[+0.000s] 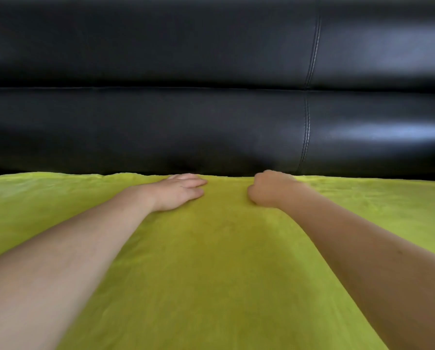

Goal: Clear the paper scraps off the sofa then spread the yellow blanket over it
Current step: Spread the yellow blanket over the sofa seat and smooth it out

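Observation:
The yellow blanket (216,261) lies spread across the sofa seat, and its far edge runs along the foot of the black leather backrest (160,122). My left hand (178,192) rests flat on the blanket near that far edge, fingers straight and pointing right. My right hand (269,188) is curled into a fist at the same edge, with its fingers folded round the cloth and their tips hidden. No paper scraps are in view.
The backrest fills the upper half of the view, with a stitched vertical seam (307,127) just right of my right hand. A dark gap runs between the blanket's far edge and the backrest.

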Demonstrator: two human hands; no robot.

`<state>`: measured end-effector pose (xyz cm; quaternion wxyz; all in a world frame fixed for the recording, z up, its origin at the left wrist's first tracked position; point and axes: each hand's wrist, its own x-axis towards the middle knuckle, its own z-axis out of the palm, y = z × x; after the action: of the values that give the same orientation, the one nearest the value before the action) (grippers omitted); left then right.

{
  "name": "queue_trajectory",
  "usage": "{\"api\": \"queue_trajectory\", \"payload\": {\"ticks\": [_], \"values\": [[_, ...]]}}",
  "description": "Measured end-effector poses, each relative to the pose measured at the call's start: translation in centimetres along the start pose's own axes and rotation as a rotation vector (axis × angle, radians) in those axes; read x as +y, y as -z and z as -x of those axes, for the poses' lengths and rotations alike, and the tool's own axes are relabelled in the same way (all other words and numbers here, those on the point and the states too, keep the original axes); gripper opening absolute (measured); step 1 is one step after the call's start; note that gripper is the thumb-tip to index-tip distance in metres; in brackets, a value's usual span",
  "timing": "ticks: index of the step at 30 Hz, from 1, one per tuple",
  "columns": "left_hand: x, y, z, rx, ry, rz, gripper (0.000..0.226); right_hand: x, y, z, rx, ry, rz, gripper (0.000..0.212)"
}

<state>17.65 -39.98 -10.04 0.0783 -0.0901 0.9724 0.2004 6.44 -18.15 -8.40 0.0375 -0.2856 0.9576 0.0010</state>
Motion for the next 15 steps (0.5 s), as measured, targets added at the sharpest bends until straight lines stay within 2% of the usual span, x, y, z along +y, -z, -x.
{"api": "queue_trajectory", "payload": {"ticks": [2, 3, 6, 10, 15], "values": [[0.1, -0.1, -0.2, 0.042, -0.024, -0.012, 0.048, -2.2, -0.2, 0.2, 0.104, 0.082, -0.054, 0.039], [0.1, -0.2, -0.2, 0.07, -0.03, -0.011, 0.047, -3.1, -0.6, 0.2, 0.103, 0.152, -0.117, 0.043], [-1.3, 0.0, 0.4, 0.156, -0.018, -0.007, 0.045, -4.5, -1.9, 0.2, -0.014, 0.283, -0.162, 0.053], [-4.2, 0.7, 1.9, 0.222, 0.021, -0.029, 0.043, -4.1, -2.0, -0.5, -0.056, 0.223, -0.151, 0.058], [-6.1, 1.8, 3.0, 0.087, 0.125, -0.027, 0.055, -6.5, -1.1, -0.9, -0.113, 0.115, -0.011, 0.055]]}}
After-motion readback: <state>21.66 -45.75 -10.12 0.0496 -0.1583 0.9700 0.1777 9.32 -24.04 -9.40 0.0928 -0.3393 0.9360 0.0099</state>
